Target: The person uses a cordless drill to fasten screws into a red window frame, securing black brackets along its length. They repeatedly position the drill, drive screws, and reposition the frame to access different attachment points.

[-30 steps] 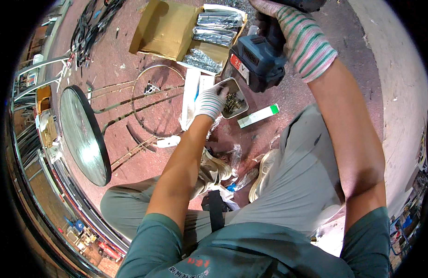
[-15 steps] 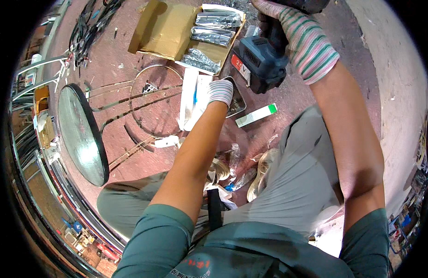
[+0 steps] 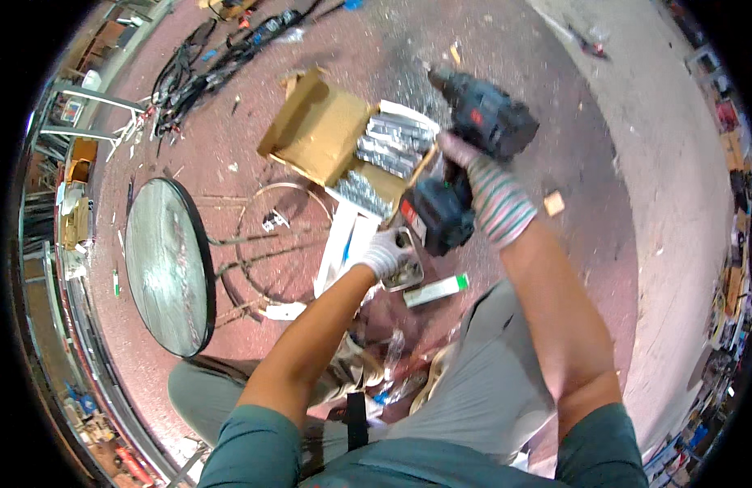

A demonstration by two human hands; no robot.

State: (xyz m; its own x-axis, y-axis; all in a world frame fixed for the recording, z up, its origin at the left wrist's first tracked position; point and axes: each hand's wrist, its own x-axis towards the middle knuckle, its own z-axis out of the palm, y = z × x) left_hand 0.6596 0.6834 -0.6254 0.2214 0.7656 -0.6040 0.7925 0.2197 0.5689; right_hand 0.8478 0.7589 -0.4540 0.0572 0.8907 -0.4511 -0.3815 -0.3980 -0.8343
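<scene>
My right hand (image 3: 483,183), in a striped glove, is wrapped round the grip of a dark cordless drill (image 3: 491,114). The drill's nose points to the far left, and its battery hangs low beside an open cardboard box (image 3: 319,134). My left hand (image 3: 384,252), gloved as well, is at a small metal tray (image 3: 408,278) holding small parts too tiny to name. Its fingertips are dark and partly hidden at the tray's far edge. Just right of the tray lies a slim white box with a green end (image 3: 437,291).
Silvery wrapped bundles (image 3: 384,150) fill the cardboard box. At left, a round dark-rimmed tabletop (image 3: 171,267) stands on edge, joined to a thin metal ring frame (image 3: 244,220). Black strips (image 3: 180,89) lie farther back. A small wooden block (image 3: 554,202) sits at right.
The view has tilted up, so things sit lower in the picture and the whole drill shows. The drill's battery is slightly closer to the cardboard box. My left hand stays at the tray.
</scene>
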